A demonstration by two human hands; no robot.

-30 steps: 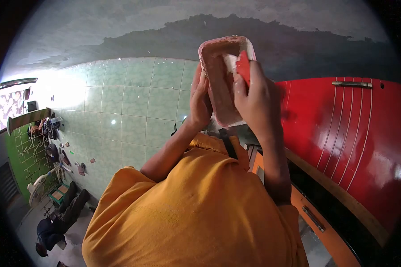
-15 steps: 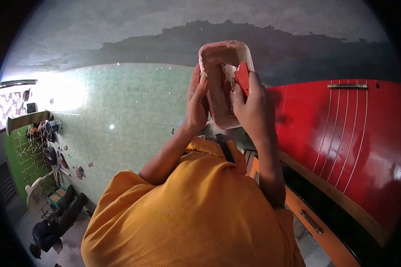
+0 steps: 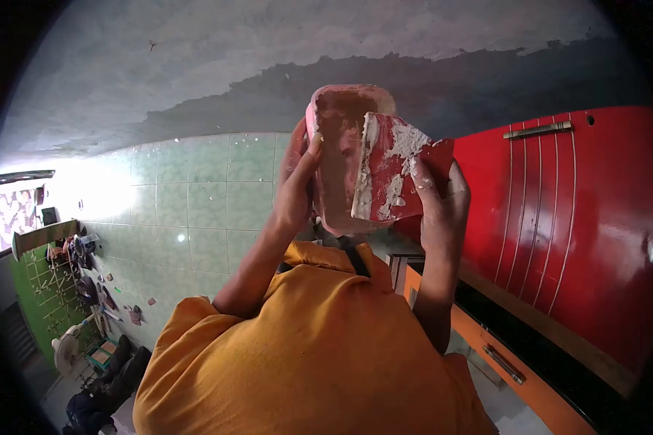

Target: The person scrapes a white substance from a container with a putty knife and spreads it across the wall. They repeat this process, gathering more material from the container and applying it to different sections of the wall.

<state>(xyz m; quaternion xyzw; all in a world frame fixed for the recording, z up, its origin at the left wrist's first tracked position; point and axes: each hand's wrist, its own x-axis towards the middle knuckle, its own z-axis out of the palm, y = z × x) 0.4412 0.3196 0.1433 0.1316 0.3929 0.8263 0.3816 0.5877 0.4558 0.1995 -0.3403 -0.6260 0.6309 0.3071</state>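
Note:
My left hand [image 3: 297,174] is wrapped round the left side of a pinkish rectangular tub [image 3: 337,145], thumb over its rim. Brownish-pink smears coat the inside of the tub. In my right hand [image 3: 442,199] is a red flat scraper [image 3: 395,170], gripped at its right end. White paste clings to the scraper's face and along its left edge. The scraper lies over the right side of the tub's opening and hides part of it.
Ahead is a grey wall [image 3: 232,72] with a darker patch, above green tiles [image 3: 210,196]. A red cabinet door [image 3: 544,210] with a handle stands right, an orange drawer [image 3: 515,370] below it. A person in dark clothes [image 3: 94,406] is at lower left, near a fan [image 3: 67,351].
The scraper has come up out of the tub and turned, so its paste-covered face now shows. My right hand has moved right and down; the tub sits slightly lower and further left in view.

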